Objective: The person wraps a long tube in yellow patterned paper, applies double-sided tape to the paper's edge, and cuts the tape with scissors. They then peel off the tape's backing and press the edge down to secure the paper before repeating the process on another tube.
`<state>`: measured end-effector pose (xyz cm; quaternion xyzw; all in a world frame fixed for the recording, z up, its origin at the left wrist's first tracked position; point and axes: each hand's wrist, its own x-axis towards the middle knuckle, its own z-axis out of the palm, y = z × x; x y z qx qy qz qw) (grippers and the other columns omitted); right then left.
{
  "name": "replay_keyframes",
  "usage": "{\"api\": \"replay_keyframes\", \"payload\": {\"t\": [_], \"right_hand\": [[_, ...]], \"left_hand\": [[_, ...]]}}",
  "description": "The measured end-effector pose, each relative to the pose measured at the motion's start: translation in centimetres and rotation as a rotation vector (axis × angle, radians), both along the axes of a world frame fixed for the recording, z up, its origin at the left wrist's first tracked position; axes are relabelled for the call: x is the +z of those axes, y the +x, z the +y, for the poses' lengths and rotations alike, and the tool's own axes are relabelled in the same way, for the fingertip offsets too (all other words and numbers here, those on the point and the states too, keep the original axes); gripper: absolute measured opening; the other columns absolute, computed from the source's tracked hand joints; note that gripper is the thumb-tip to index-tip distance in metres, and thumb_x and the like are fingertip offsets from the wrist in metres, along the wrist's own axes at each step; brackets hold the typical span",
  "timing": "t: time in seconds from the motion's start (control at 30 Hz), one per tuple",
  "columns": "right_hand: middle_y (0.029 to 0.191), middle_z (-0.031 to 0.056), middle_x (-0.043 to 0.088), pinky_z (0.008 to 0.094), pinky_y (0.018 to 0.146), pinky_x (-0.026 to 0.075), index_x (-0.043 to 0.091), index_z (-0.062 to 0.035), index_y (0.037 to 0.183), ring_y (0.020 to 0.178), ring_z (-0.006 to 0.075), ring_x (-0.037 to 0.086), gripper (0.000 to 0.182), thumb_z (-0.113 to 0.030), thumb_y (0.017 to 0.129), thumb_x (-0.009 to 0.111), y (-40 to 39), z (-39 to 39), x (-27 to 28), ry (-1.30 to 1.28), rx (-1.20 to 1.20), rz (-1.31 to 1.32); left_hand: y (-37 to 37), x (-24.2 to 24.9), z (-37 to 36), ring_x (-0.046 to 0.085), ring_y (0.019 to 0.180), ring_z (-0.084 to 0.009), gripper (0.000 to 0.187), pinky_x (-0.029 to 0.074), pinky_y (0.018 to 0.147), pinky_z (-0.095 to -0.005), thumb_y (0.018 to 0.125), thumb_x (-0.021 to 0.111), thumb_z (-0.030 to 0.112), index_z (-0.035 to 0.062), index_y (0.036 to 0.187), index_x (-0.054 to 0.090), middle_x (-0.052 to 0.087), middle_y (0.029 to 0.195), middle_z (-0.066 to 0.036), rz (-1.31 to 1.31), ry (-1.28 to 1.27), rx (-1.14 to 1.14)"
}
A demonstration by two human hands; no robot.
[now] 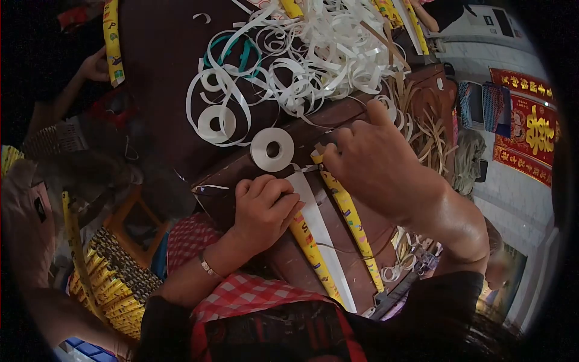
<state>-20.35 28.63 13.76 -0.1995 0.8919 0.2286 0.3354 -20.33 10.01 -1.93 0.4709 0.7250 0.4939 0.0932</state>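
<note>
My left hand (262,208) is closed, its fingers curled over the upper end of a yellow printed strip (315,256) with a white band (319,226) along its edge. My right hand (377,166) is closed in a fist by the top end of a second yellow printed strip (353,220); whatever its fingers hold is hidden. A small dark metal piece (309,169) lies between the tops of the two strips. Just above my left hand sits a roll of white tape (261,158), and a second white roll (207,125) lies farther back.
A large tangle of white ribbon (338,54) covers the back of the dark table (157,72). Brown strips (431,133) hang at the right. Another person's hand (93,65) holds a yellow strip (113,45) at left. Bundled yellow strips (111,283) stand at lower left.
</note>
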Motion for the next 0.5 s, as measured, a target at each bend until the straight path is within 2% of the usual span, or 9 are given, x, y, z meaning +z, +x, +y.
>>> {"api": "replay_keyframes", "payload": {"t": [0.07,0.1,0.17,0.2,0.23,0.3,0.33,0.37,0.5], "right_hand": [[0.078,0.0027,0.056,0.0424,0.09,0.036,0.063,-0.011,0.091,0.079,0.019,0.057,0.014,-0.013,0.077,0.06,0.8,0.6,-0.1,0.009,-0.047,0.136],[0.078,0.0027,0.056,0.0424,0.09,0.036,0.063,-0.011,0.091,0.079,0.019,0.057,0.014,-0.013,0.077,0.06,1.0,1.0,0.2,0.011,-0.049,0.138],[0.086,0.0022,0.055,0.0447,0.091,0.036,0.059,-0.0133,0.107,0.087,0.0187,0.055,0.031,-0.014,0.076,0.064,1.6,1.7,0.7,-0.003,-0.174,0.208],[0.091,0.0038,0.055,0.0424,0.088,0.038,0.056,-0.0136,0.114,0.09,0.021,0.056,0.041,-0.017,0.075,0.068,2.0,2.1,1.3,-0.012,-0.204,0.207],[0.091,0.0038,0.055,0.0424,0.088,0.038,0.056,-0.0136,0.114,0.09,0.021,0.056,0.041,-0.017,0.075,0.068,2.7,2.5,1.5,-0.007,-0.207,0.211],[0.092,0.0048,0.055,0.0388,0.087,0.039,0.056,-0.0135,0.118,0.091,0.0229,0.056,0.048,-0.02,0.073,0.072,4.8,3.4,1.2,-0.164,-0.391,0.429],[0.093,0.0061,0.056,0.0383,0.083,0.041,0.055,-0.0136,0.124,0.091,0.0253,0.056,0.056,-0.023,0.072,0.075,5.9,3.8,1.1,-0.166,-0.464,0.45],[0.093,0.0061,0.056,0.0383,0.083,0.041,0.055,-0.0136,0.124,0.091,0.0253,0.056,0.056,-0.023,0.072,0.075,7.5,4.3,0.5,-0.16,-0.466,0.456],[0.096,0.0099,0.057,0.0437,0.079,0.043,0.054,-0.0123,0.128,0.091,0.0298,0.057,0.06,-0.025,0.073,0.074,15.8,5.1,-4.3,-0.166,-0.791,0.546]], "left_hand": [[0.0,0.0,0.0,0.057,0.09,-0.0226,0.015,0.034,0.075,-0.0397,0.075,0.076,0.016,0.0113,0.087,0.067,0.057,0.093,-0.001,0.005,0.006,0.0],[0.0,0.0,0.0,0.056,0.09,-0.0204,0.014,0.033,0.075,-0.0387,0.074,0.075,0.016,0.0122,0.085,0.067,0.056,0.093,0.001,0.004,0.001,0.006],[0.0,0.0,0.1,0.055,0.09,-0.0182,0.014,0.033,0.074,-0.0378,0.073,0.075,0.016,0.013,0.083,0.066,0.056,0.094,0.002,0.007,0.001,0.008],[0.0,0.0,0.1,0.055,0.089,-0.0179,0.013,0.032,0.074,-0.0376,0.073,0.075,0.016,0.0128,0.083,0.066,0.056,0.093,0.003,0.008,0.01,0.014],[0.0,0.0,0.2,0.055,0.088,-0.0176,0.013,0.032,0.074,-0.0374,0.073,0.075,0.016,0.0127,0.082,0.067,0.056,0.093,0.003,0.009,0.019,0.018],[0.0,0.1,0.2,0.055,0.088,-0.0175,0.013,0.032,0.074,-0.0372,0.073,0.075,0.016,0.0126,0.082,0.067,0.056,0.092,0.003,0.016,0.022,0.019],[0.0,0.2,0.3,0.055,0.088,-0.0173,0.012,0.032,0.074,-0.0371,0.073,0.075,0.016,0.0126,0.082,0.067,0.055,0.092,0.003,0.02,0.02,0.026],[0.0,0.2,0.3,0.055,0.088,-0.0173,0.012,0.032,0.074,-0.0371,0.073,0.075,0.016,0.0126,0.082,0.067,0.055,0.092,0.003,0.025,0.027,0.022],[0.1,0.2,0.3,0.055,0.087,-0.0175,0.011,0.032,0.074,-0.037,0.074,0.075,0.016,0.0128,0.082,0.067,0.056,0.092,0.003,0.042,0.015,0.023]]}}
